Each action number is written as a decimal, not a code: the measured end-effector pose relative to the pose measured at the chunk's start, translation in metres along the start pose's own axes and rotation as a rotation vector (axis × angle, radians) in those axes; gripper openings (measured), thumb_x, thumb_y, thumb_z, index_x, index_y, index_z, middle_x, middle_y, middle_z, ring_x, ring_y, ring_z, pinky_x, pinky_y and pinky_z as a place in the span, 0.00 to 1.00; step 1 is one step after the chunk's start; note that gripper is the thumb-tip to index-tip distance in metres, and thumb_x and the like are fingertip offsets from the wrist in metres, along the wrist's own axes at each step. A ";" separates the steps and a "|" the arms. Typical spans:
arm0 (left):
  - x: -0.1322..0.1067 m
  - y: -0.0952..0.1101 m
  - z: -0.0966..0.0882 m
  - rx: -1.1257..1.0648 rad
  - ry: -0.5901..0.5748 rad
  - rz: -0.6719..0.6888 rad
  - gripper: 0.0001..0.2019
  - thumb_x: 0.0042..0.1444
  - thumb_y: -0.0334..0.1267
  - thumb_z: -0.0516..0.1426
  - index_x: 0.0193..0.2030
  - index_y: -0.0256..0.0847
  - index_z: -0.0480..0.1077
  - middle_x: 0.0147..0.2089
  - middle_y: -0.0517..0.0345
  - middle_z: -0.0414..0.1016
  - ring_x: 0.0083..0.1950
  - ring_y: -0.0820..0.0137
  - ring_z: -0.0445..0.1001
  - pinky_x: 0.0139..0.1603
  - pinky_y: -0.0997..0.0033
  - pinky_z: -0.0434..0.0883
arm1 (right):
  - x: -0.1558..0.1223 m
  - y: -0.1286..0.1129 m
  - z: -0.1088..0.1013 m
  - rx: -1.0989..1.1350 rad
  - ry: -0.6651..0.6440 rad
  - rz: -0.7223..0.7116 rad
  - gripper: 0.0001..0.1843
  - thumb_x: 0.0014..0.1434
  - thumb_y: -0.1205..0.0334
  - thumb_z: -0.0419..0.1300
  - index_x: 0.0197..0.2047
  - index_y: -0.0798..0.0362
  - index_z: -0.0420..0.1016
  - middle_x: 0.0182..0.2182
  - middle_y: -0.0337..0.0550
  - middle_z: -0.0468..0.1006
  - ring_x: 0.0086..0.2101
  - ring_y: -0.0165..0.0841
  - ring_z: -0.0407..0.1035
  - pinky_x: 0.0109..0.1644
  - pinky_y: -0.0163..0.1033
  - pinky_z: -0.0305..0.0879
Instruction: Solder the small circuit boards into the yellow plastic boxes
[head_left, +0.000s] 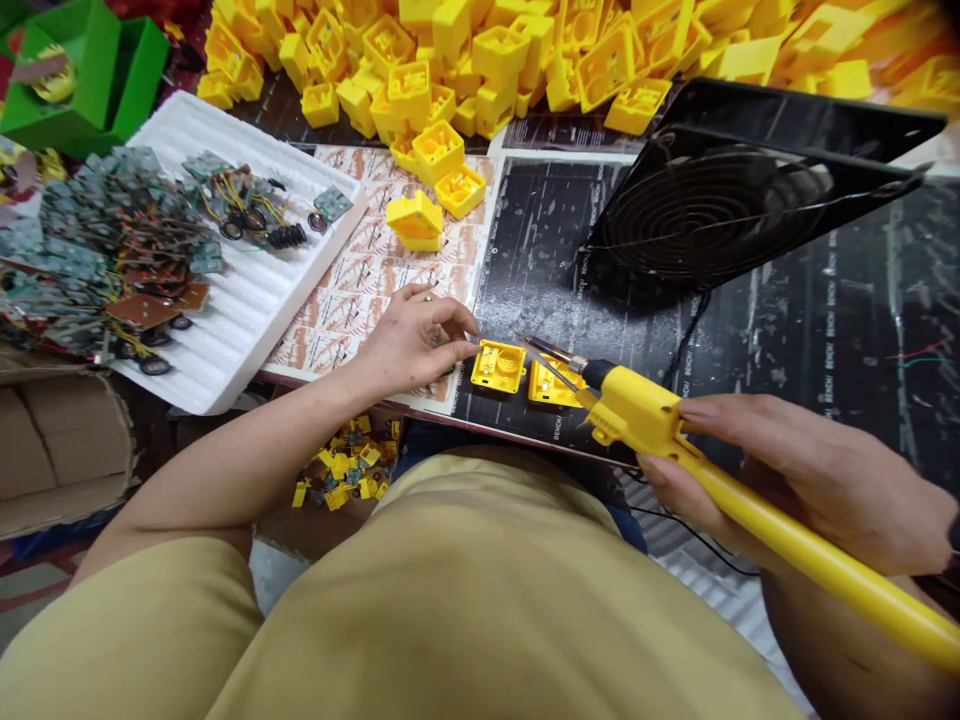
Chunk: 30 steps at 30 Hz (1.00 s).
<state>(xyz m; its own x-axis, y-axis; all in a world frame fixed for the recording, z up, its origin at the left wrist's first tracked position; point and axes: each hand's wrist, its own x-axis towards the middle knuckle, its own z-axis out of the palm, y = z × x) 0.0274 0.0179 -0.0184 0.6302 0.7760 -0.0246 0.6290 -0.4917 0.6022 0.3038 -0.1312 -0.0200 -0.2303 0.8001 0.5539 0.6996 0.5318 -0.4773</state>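
My right hand [810, 470] is closed around a yellow soldering iron [637, 405], a gun type with a thin metal tube beside its tip. The tip points left, above two small open yellow plastic housings on the black mat. My left hand [420, 345] has thumb and forefinger pinched at the upper left corner of the left housing [499, 367]. Round perforations and small fittings show inside that housing. The right housing [551, 383] lies close beside it, partly hidden under the iron.
A black fan [697, 210] stands tilted at the right. Yellow housings [450, 60] are heaped at the back. A white foam tray [255, 290] at left carries circuit boards with wires. Green bins [67, 80] stand behind it. A box of yellow parts [349, 465] sits below the table edge.
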 end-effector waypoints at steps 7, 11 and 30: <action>-0.002 0.010 -0.007 0.092 -0.200 0.011 0.05 0.54 0.38 0.60 0.31 0.41 0.76 0.36 0.61 0.82 0.44 0.67 0.76 0.69 0.49 0.51 | 0.005 -0.008 -0.006 0.072 -0.066 -0.055 0.24 0.62 0.65 0.64 0.61 0.49 0.68 0.32 0.40 0.79 0.36 0.29 0.75 0.40 0.33 0.73; 0.000 0.018 -0.006 0.155 -0.251 -0.030 0.04 0.54 0.36 0.59 0.32 0.41 0.77 0.38 0.60 0.82 0.46 0.66 0.75 0.67 0.51 0.54 | 0.010 -0.011 -0.008 0.116 -0.131 -0.126 0.16 0.61 0.67 0.65 0.51 0.52 0.70 0.32 0.41 0.79 0.36 0.28 0.76 0.40 0.34 0.75; 0.015 0.029 -0.006 0.248 -0.358 -0.051 0.04 0.50 0.35 0.60 0.28 0.40 0.77 0.28 0.62 0.79 0.37 0.67 0.76 0.62 0.52 0.61 | 0.032 -0.001 -0.017 0.046 -0.232 -0.248 0.12 0.55 0.66 0.70 0.41 0.52 0.73 0.33 0.42 0.81 0.36 0.31 0.77 0.41 0.40 0.79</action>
<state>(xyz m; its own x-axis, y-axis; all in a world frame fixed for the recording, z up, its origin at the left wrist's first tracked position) 0.0522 0.0184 0.0036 0.6860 0.6376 -0.3506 0.7263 -0.5703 0.3839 0.3071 -0.1112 0.0103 -0.5412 0.6839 0.4893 0.5728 0.7258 -0.3809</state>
